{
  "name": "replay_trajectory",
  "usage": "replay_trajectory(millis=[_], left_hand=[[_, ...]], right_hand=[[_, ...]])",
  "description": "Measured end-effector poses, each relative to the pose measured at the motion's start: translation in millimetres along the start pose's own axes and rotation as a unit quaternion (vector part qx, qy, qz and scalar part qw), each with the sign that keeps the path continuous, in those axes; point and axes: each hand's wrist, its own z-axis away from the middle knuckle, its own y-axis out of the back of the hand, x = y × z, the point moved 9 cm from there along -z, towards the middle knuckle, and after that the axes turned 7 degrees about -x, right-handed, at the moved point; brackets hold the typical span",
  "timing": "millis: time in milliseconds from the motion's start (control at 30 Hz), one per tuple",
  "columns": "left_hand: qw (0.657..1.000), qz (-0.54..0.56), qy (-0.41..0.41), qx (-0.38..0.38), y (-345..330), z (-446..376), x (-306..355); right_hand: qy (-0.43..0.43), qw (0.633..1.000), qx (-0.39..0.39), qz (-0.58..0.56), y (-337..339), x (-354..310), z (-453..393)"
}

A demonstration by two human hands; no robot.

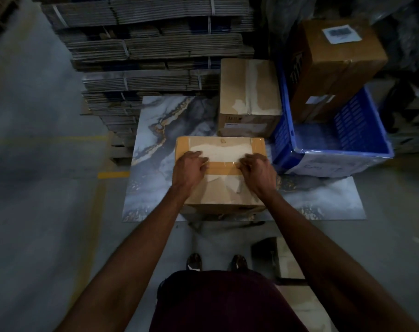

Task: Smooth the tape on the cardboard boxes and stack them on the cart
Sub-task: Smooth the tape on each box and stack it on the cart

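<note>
Left hand [190, 167] and right hand [257, 170] press bent fingers on brown tape strip [224, 167] between them, atop cardboard box [218, 188], grasping nothing

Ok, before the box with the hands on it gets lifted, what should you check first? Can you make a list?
1. Both hands on the front box: ok, left hand and right hand press its top.
2. Tape strip flat: cannot tell, it looks wrinkled between the hands.
3. Box flaps closed: ok.
4. Cart ready: cannot tell, no cart is plainly visible.
5. Room around the box: ok, the second box and blue crate stand apart from it.
</note>
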Motion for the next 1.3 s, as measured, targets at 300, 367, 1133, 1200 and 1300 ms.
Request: replay_trajectory(millis=[300, 367, 1133, 1200, 1300], left_hand=[[0.998, 0.050, 0.023, 0.014, 5, 19, -15], [0.996, 0.065, 0.041, 0.036, 4, 33, -28], [0.943, 0.246, 0.168, 0.146, 60, 98, -28], [0.933, 0.284, 0.145, 0.168, 79, 87, -22], [0.947, 0.268, 0.123, 0.129, 81, 59, -19]], right_hand=[[-0.035, 0.998, -0.010, -0.043, 2, 19, 11], [-0.078, 0.994, 0.012, -0.078, 4, 38, 22], [-0.140, 0.955, 0.096, -0.245, 63, 21, 71], [-0.123, 0.951, 0.118, -0.259, 85, 15, 58], [-0.089, 0.961, 0.109, -0.239, 102, 4, 34]])
